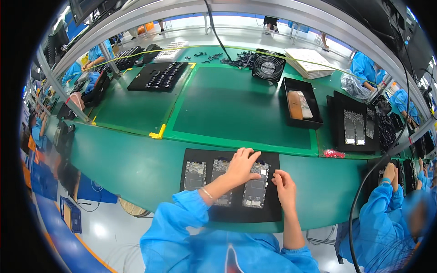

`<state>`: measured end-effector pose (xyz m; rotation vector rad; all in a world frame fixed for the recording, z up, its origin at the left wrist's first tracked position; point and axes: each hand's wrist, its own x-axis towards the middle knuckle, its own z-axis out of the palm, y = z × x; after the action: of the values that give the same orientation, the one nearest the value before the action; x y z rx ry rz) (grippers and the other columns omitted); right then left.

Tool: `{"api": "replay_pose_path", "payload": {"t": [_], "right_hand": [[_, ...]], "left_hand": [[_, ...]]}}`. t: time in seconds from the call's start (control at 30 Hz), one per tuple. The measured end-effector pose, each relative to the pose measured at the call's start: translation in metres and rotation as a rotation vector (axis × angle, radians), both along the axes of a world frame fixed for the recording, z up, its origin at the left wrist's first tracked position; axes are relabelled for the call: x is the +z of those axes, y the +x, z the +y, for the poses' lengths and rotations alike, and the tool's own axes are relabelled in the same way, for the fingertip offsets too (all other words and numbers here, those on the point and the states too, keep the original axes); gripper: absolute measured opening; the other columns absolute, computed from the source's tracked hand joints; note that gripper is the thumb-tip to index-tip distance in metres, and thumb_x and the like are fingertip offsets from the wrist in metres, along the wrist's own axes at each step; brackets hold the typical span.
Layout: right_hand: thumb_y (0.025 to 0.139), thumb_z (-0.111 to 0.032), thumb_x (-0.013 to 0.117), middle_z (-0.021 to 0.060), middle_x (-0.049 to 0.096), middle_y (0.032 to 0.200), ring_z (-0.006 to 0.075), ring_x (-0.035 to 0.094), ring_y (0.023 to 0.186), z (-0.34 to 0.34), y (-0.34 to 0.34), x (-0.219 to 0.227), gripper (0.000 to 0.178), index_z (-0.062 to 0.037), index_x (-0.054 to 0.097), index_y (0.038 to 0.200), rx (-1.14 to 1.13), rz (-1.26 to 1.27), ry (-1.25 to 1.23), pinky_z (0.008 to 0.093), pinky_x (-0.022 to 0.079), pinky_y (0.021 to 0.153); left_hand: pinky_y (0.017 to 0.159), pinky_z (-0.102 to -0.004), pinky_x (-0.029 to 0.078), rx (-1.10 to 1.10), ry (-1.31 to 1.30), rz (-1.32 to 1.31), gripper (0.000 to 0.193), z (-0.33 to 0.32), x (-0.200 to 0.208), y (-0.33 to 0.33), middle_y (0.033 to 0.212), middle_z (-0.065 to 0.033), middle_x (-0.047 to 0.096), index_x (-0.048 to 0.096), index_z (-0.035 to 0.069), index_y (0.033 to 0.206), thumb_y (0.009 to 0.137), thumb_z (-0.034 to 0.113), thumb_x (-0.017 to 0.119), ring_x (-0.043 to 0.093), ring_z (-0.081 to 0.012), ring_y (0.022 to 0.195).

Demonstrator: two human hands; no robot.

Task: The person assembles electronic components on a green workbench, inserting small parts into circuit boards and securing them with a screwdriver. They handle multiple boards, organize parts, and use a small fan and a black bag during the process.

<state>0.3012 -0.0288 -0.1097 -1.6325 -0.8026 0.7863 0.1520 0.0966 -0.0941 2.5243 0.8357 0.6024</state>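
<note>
A black mat [268, 214] lies on the green bench in front of me, with three opened phone assemblies on it. The left phone assembly [195, 175] shows fully, while my left forearm and hand cover part of the middle phone assembly [224, 199]. Over the top of the right phone assembly [255, 194] reaches my left hand [241, 167], thumb and forefinger apart, the thumb at its upper edge area. Just right of that assembly is my right hand [285, 185], its thumb and forefinger pressed together. Whatever they may hold is too small to make out.
Behind the mat, a green work mat [218, 104] carries a black tray [304, 119] with brown and white blocks. A fan [268, 67], stacked white trays [309, 63] and black boards with parts surround it. A black cable [359, 200] hangs at right, near a co-worker in blue [382, 223].
</note>
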Motion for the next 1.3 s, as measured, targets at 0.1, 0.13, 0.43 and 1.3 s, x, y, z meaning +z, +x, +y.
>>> {"api": "replay_pose_path", "payload": {"t": [0.1,0.13,0.43,1.3], "right_hand": [[0.090,-0.012,0.055,0.0094,0.064,0.098,0.0140,0.063,0.085,0.007,0.003,0.006,0.024,0.0017,0.058,0.109,-0.005,-0.089,-0.010,0.0263,0.049,0.075],[0.090,-0.012,0.055,0.0095,0.064,0.098,0.0140,0.063,0.086,0.007,0.002,0.009,0.024,0.0016,0.058,0.109,-0.001,-0.057,0.023,0.0264,0.049,0.075],[0.086,-0.003,0.059,0.0062,0.064,0.090,0.0107,0.060,0.082,-0.030,-0.024,0.048,0.014,0.0018,0.062,0.099,0.045,-0.055,0.232,0.0229,0.049,0.072],[0.080,0.006,0.062,0.0067,0.058,0.089,0.0119,0.058,0.081,-0.063,-0.036,0.056,0.013,0.0008,0.055,0.090,0.124,-0.089,0.319,0.0243,0.050,0.073]], "left_hand": [[0.091,-0.0409,0.042,-0.055,-0.165,-0.005,0.059,-0.002,-0.004,0.010,0.114,-0.0135,0.050,0.050,0.005,0.117,0.066,0.020,0.077,0.047,-0.0333,0.108],[0.089,-0.0405,0.043,-0.042,-0.207,-0.046,0.056,-0.010,0.012,0.006,0.113,-0.0131,0.050,0.051,0.005,0.115,0.067,0.018,0.076,0.049,-0.0328,0.105],[0.073,-0.0371,0.051,-0.028,0.127,-0.222,0.045,-0.077,0.064,-0.025,0.107,-0.0124,0.053,0.054,0.004,0.110,0.070,0.011,0.073,0.055,-0.0304,0.093],[0.065,-0.0319,0.052,-0.080,0.428,-0.302,0.047,-0.110,0.050,-0.041,0.104,-0.0094,0.054,0.056,0.006,0.111,0.067,0.004,0.075,0.055,-0.0272,0.085]]}}
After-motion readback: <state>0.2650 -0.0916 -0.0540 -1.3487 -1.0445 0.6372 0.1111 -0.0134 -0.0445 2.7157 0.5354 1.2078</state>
